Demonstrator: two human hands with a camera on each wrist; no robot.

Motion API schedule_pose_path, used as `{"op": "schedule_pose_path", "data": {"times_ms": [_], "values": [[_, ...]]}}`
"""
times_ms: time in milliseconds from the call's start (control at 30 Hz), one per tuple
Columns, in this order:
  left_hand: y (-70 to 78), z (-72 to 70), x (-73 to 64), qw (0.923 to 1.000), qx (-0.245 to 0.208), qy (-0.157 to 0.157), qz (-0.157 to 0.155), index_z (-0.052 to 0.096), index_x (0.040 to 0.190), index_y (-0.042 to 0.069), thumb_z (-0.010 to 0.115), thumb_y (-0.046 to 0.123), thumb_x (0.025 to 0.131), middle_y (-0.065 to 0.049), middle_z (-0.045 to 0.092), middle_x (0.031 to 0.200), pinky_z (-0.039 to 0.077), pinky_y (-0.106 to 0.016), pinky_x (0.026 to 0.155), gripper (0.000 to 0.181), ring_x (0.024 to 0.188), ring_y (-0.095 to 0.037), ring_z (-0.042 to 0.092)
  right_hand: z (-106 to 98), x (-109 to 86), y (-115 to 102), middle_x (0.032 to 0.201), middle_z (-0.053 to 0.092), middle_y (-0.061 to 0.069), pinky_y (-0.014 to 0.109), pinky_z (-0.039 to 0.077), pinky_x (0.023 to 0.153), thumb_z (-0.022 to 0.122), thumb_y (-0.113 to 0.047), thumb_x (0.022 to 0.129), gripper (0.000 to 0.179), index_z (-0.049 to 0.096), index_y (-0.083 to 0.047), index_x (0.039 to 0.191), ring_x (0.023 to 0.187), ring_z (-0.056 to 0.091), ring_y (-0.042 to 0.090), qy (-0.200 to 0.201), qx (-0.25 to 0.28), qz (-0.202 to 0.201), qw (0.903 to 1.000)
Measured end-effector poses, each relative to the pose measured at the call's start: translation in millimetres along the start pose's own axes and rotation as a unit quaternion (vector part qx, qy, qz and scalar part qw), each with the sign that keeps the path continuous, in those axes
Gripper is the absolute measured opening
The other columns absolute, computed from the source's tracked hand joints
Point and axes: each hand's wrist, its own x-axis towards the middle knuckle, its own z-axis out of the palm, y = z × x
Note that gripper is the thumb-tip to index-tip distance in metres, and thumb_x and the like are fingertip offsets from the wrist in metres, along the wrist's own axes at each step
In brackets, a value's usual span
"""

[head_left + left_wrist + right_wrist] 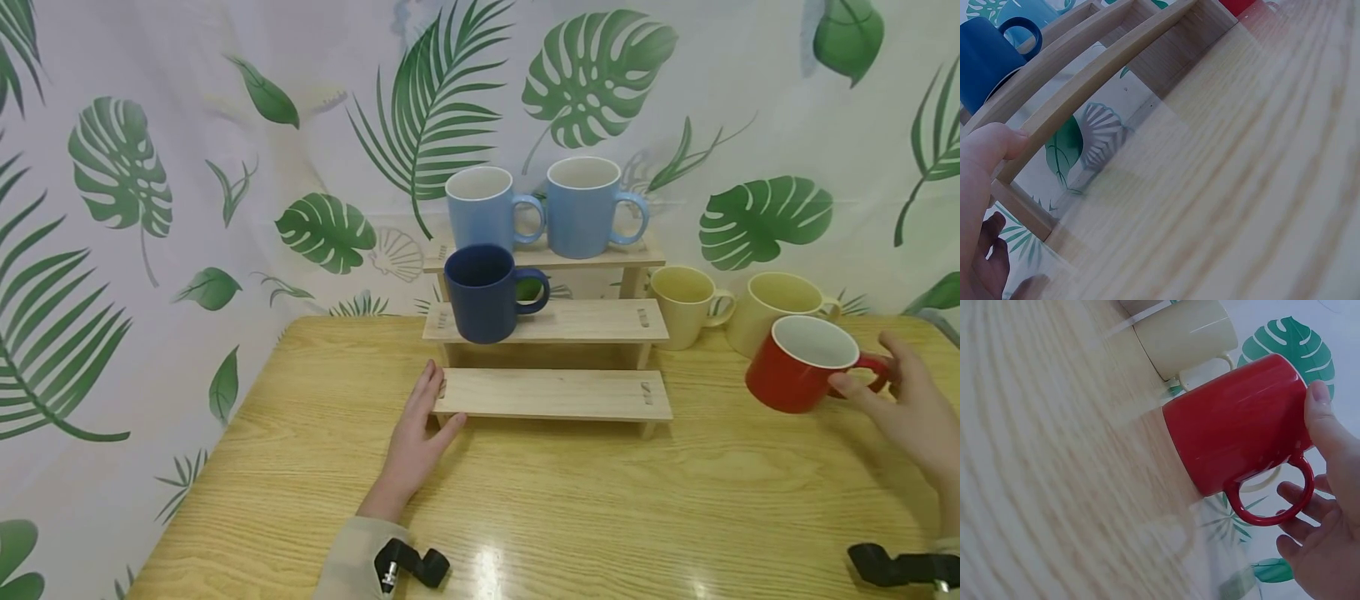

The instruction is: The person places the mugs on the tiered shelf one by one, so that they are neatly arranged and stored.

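Observation:
My right hand [911,408] holds a red mug [795,375] with a white inside by its handle. In the right wrist view the thumb lies near the rim and the fingers bend behind the handle [1266,520]. Whether the mug's base touches the table cannot be told. My left hand [416,437] grips the left end of the lowest wooden shelf [555,393], thumb at the front edge, fingers at the side. A dark blue mug [482,300] stands on the middle shelf [592,320]. Two light blue mugs, one left [480,208] and one right [583,212], stand on the top shelf.
Two yellow mugs, one smaller [678,308] and one wider [772,304], stand right of the shelves, behind the red mug. A leaf-patterned cloth [225,150] hangs behind the wooden table [570,517].

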Motion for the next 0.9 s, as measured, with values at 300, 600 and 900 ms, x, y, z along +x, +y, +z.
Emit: {"op": "schedule_pose_path", "data": {"times_ms": [300, 600, 900], "values": [[0.0, 0.0, -0.1, 1.0000, -0.003, -0.001, -0.003, 0.022, 0.153, 0.020, 0.057, 0.042, 0.095, -0.002, 0.012, 0.160, 0.020, -0.048, 0.112, 0.072, 0.143, -0.015, 0.013, -3.2, 4.1, 20.7, 0.118, 0.047, 0.029, 0.017, 0.047, 0.076, 0.051, -0.033, 0.099, 0.079, 0.003, -0.001, 0.153, 0.096, 0.051, 0.008, 0.012, -0.029, 0.028, 0.9991], [0.5, 0.4, -0.4, 1.0000, -0.005, -0.001, -0.001, 0.022, 0.153, 0.020, 0.058, 0.042, 0.095, -0.001, 0.012, 0.160, 0.020, -0.049, 0.111, 0.072, 0.143, -0.016, 0.013, -6.7, -0.5, 9.1, 0.074, 0.046, -0.026, 0.010, 0.038, 0.052, 0.055, -0.026, 0.098, 0.076, 0.010, 0.007, 0.149, 0.065, 0.044, -0.009, 0.028, 0.007, 0.028, 0.9992], [0.4, 0.2, -0.5, 1.0000, -0.009, -0.001, -0.004, 0.022, 0.153, 0.021, 0.058, 0.042, 0.094, -0.001, 0.012, 0.160, 0.021, -0.049, 0.111, 0.073, 0.142, -0.016, 0.017, -4.2, -0.3, 8.6, 0.075, 0.050, -0.031, 0.007, 0.037, 0.056, 0.056, -0.026, 0.097, 0.073, 0.013, -0.012, 0.155, 0.066, 0.050, -0.011, 0.033, 0.033, 0.029, 0.9985]]}}
